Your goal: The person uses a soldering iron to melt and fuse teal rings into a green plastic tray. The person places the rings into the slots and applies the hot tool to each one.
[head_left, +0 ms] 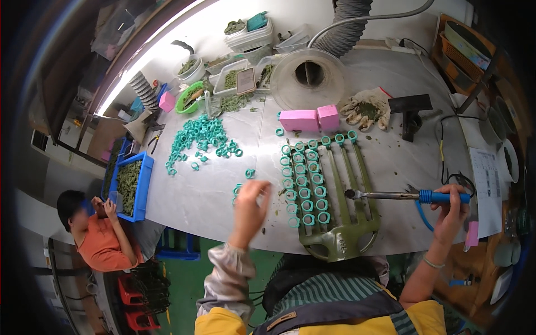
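My right hand (450, 212) grips the blue handle of a soldering iron (391, 195). Its dark, spoon-like tip is over the prongs of an olive-green pronged frame (340, 240). Teal rings (304, 192) stand in rows along the frame's left side, and more sit at its far end. Left of the frame, my left hand (252, 209) hovers with fingers curled together; anything between them is too small to make out. Beside it lie a few loose teal rings (237, 190), with another ring (250, 173) just beyond. Farther left is a large pile of teal rings (204, 137).
Pink blocks (301, 120), a stained glove (365, 109) and a black stand (411, 114) lie beyond the frame. A round duct hood (307, 78) stands behind. Tubs of green pieces (229, 78) line the back. A co-worker (106, 240) sits left, near a blue crate (134, 187).
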`<action>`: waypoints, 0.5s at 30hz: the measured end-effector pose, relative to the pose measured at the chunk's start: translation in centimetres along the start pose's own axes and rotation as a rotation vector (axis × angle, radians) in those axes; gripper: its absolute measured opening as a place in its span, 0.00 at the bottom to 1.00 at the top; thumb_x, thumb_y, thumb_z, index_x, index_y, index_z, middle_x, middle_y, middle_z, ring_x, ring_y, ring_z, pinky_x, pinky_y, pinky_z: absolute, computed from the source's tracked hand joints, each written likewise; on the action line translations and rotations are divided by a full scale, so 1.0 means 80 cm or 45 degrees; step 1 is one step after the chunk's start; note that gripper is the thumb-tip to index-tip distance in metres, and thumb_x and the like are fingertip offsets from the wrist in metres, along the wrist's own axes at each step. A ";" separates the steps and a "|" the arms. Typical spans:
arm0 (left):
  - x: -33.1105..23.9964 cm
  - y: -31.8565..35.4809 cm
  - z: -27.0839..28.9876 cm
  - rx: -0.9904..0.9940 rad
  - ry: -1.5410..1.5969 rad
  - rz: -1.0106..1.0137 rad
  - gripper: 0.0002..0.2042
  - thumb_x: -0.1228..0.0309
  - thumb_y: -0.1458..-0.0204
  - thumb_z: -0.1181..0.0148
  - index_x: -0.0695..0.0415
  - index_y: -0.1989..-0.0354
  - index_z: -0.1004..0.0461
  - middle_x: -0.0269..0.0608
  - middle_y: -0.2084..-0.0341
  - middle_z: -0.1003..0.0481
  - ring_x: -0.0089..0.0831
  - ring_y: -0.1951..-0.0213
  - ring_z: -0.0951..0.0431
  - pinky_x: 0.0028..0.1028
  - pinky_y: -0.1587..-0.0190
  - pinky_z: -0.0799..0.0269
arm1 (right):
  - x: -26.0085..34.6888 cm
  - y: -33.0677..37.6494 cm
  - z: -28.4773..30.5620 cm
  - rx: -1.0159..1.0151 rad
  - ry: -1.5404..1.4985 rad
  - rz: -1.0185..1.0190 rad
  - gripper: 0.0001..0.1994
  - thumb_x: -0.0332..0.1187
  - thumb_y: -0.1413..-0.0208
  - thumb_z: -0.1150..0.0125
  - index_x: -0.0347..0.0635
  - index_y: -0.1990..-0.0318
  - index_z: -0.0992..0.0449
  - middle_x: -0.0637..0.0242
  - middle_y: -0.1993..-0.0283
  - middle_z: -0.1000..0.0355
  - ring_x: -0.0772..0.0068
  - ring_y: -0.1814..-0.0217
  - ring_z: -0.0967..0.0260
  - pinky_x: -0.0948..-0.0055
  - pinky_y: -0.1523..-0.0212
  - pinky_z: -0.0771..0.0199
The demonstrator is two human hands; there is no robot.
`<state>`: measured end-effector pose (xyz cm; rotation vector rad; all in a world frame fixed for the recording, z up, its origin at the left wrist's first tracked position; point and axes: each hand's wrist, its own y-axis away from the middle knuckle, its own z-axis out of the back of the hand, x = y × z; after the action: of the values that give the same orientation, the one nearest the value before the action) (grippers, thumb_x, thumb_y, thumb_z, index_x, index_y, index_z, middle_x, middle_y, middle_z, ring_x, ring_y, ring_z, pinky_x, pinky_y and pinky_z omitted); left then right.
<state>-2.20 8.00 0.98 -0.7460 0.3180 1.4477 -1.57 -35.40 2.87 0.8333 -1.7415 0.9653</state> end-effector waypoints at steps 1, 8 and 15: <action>0.038 -0.015 0.005 -0.103 -0.114 0.028 0.10 0.75 0.50 0.36 0.60 0.59 0.23 0.46 0.64 0.24 0.44 0.62 0.25 0.35 0.55 0.30 | 0.000 -0.001 -0.003 -0.016 -0.004 0.004 0.09 0.38 0.40 0.40 0.41 0.65 0.24 0.65 0.70 0.25 0.77 0.78 0.29 0.83 0.80 0.28; 0.140 -0.061 0.003 -0.032 -0.033 0.321 0.13 0.74 0.53 0.33 0.60 0.58 0.21 0.45 0.61 0.22 0.38 0.65 0.21 0.34 0.60 0.25 | -0.004 -0.007 -0.007 -0.005 -0.011 0.000 0.10 0.39 0.40 0.39 0.42 0.63 0.24 0.64 0.70 0.25 0.77 0.78 0.29 0.81 0.79 0.26; 0.037 -0.087 -0.033 0.074 0.453 0.019 0.15 0.82 0.47 0.41 0.58 0.51 0.23 0.42 0.56 0.27 0.32 0.57 0.21 0.26 0.56 0.19 | -0.016 -0.008 -0.040 -0.038 0.007 -0.092 0.11 0.39 0.39 0.40 0.39 0.62 0.24 0.64 0.68 0.24 0.75 0.74 0.26 0.77 0.71 0.23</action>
<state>5.49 8.98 -0.96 -0.9556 0.6368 1.3101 0.69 -32.71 2.61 0.8675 -1.7056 0.8908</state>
